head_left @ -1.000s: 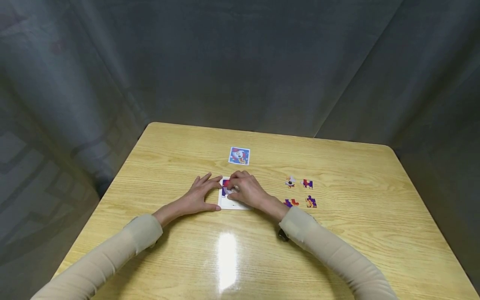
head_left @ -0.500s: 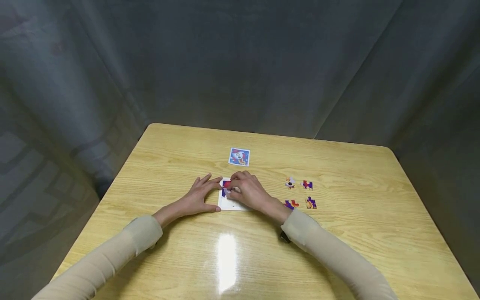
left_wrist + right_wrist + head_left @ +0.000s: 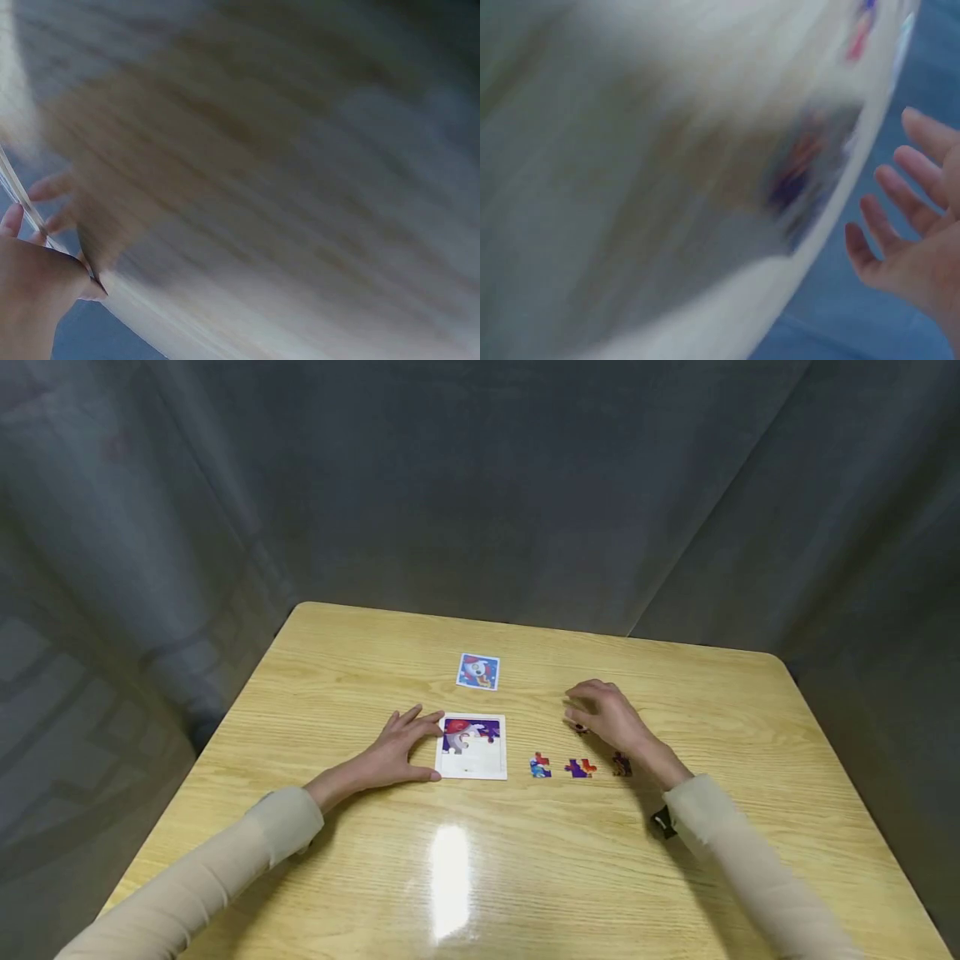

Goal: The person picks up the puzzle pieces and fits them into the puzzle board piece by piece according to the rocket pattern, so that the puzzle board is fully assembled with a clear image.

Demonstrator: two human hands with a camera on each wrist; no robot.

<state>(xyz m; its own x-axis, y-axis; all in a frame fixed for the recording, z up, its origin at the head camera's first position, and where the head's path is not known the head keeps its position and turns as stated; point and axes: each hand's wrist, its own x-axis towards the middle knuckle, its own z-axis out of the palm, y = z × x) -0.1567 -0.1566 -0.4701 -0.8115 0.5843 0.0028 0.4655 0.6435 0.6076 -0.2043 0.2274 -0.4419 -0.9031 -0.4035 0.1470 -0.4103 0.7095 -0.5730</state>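
Observation:
A square white puzzle tray [image 3: 483,765] lies on the table in the head view, with joined purple, red and grey pieces [image 3: 457,732] along its top and upper left. My left hand [image 3: 390,756] rests at the tray's left edge, thumb by the lower corner and fingers by the upper one. To the right, my right hand [image 3: 611,720] is over the loose puzzle pieces, fingers loosely bent and apart in the right wrist view. It partly hides a dark piece [image 3: 580,728]. Nearer me lie a blue-red piece [image 3: 540,766], a purple-orange piece [image 3: 581,768] and a shaded piece [image 3: 622,764].
A small picture card [image 3: 478,672] of a white character on blue lies beyond the tray. The wooden table [image 3: 337,868] reaches back to grey curtains [image 3: 480,493]. A bright reflection shows on its near side.
My right hand has left the tray and moved right, above the loose pieces. The tray's joined pieces and the blue-red piece now show. My left hand has stayed put.

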